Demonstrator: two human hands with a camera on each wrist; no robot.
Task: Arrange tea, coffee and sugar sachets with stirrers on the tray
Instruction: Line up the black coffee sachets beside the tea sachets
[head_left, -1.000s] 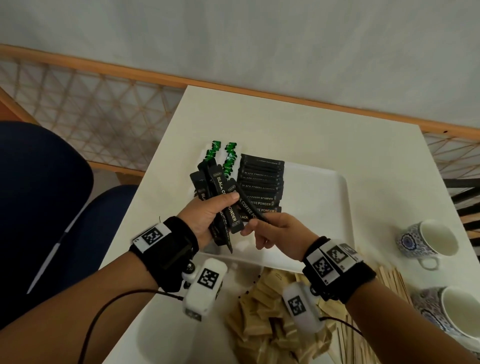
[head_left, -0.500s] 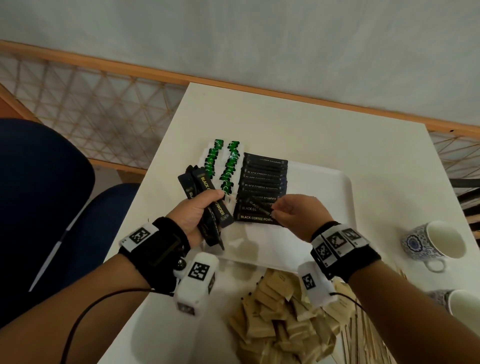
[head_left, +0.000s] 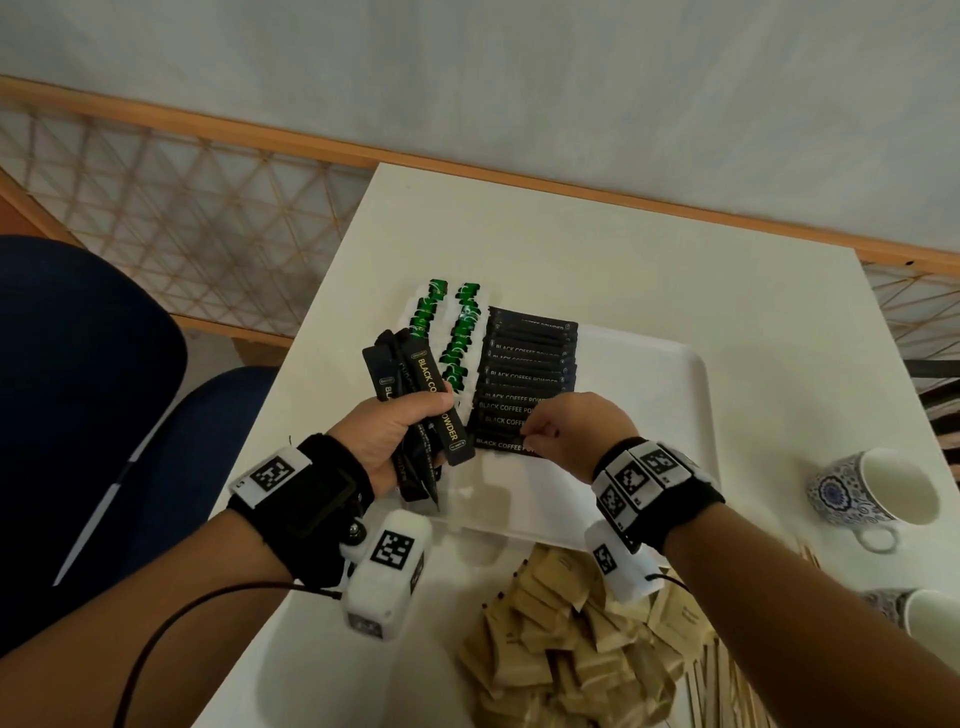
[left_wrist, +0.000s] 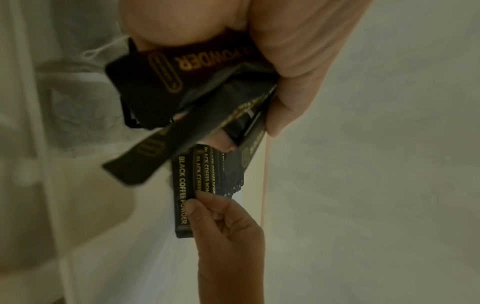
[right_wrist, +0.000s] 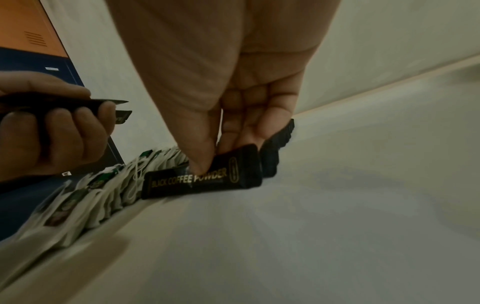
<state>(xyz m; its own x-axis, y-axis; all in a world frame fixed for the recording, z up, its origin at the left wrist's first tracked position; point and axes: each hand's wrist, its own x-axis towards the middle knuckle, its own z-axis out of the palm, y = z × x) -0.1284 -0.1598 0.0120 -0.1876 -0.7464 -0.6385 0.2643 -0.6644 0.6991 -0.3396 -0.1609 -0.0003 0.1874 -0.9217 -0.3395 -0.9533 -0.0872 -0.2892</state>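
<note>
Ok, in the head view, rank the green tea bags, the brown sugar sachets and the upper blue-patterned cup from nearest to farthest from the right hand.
From the right hand:
1. Green tea bags, up-left on the tray.
2. Brown sugar sachets, piled below, off the tray; nearly as close.
3. Upper blue-patterned cup, far right.

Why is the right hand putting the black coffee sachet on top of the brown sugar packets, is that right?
Not quite. The head view shows the right hand laying the black coffee sachet on the row of black coffee sachets on the white plastic tray, not on the brown sugar packets.
</note>
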